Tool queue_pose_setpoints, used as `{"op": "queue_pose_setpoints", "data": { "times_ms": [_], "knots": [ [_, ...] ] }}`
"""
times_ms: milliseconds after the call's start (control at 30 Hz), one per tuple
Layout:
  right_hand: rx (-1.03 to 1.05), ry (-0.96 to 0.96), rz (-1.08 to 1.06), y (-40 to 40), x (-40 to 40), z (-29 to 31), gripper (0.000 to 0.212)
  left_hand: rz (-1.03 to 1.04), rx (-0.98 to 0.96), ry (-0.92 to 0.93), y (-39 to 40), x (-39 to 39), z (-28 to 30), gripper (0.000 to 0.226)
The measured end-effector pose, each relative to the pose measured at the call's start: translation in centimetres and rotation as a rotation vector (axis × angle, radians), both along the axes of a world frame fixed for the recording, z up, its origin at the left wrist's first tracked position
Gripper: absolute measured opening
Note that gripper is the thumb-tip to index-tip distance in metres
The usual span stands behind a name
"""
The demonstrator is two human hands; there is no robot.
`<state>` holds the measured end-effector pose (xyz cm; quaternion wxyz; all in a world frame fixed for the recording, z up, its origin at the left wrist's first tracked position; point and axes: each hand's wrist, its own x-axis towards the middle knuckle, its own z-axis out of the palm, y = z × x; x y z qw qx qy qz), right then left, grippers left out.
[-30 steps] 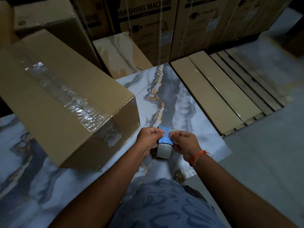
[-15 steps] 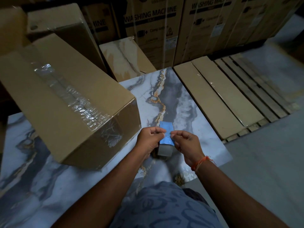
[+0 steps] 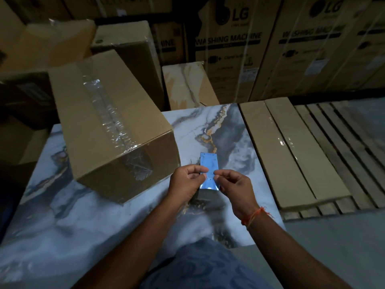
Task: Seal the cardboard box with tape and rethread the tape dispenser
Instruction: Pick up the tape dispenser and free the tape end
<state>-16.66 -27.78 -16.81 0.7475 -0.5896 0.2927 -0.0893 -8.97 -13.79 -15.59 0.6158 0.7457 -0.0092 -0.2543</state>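
A brown cardboard box (image 3: pixel 87 113) lies on the marbled table (image 3: pixel 83 215), left of centre. Wrinkled clear tape runs along its top seam and down its near end. In front of the box's near corner is the blue tape dispenser (image 3: pixel 208 170), with the tape roll below it partly hidden. My left hand (image 3: pixel 185 182) grips the dispenser from the left, thumb and fingers pinched at its face. My right hand (image 3: pixel 233 184) pinches at the same spot from the right, apparently on the tape end, which is too small to see clearly.
Large printed washing-machine cartons (image 3: pixel 239 51) line the back. Smaller boxes (image 3: pixel 129 44) stand behind the taped box. Flat cardboard packs (image 3: pixel 291 151) lie on a wooden pallet (image 3: pixel 343 142) to the right. A marbled panel (image 3: pixel 187 84) leans behind the table.
The view has tilted up and drawn closer. Both hands stay pinched at the dispenser's blue face; more of the blue plate shows above the fingers.
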Motion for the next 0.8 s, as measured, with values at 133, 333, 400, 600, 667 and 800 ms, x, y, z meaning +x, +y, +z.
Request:
{"op": "queue_pose_setpoints", "data": {
  "times_ms": [133,333,400,600,667,800],
  "knots": [
    [0.011,-0.041,0.091,-1.4,-0.5,0.2,0.014,0.094,0.013,-0.033,-0.7,-1.7,0.3,0.018],
    [-0.04,-0.101,0.233,-2.2,-0.9,0.1,0.015,0.243,0.066,-0.147,-0.7,-4.1,1.3,0.015],
    [0.035,-0.091,0.272,-1.9,-0.7,-0.1,0.015,0.27,0.119,-0.205,-0.3,-4.5,1.5,0.017],
    [0.192,0.008,0.312,-0.6,-0.2,-2.1,0.016,0.227,0.32,-0.305,0.5,-4.8,0.3,0.021],
    [0.186,0.044,0.312,-0.3,-0.2,-3.0,0.019,0.176,0.429,-0.33,0.5,-4.9,-0.3,0.021],
    [-0.066,0.058,0.305,-0.3,-0.3,-5.6,0.023,0.033,0.631,-0.39,0.2,-5.0,-1.3,0.029]
  ]
}}
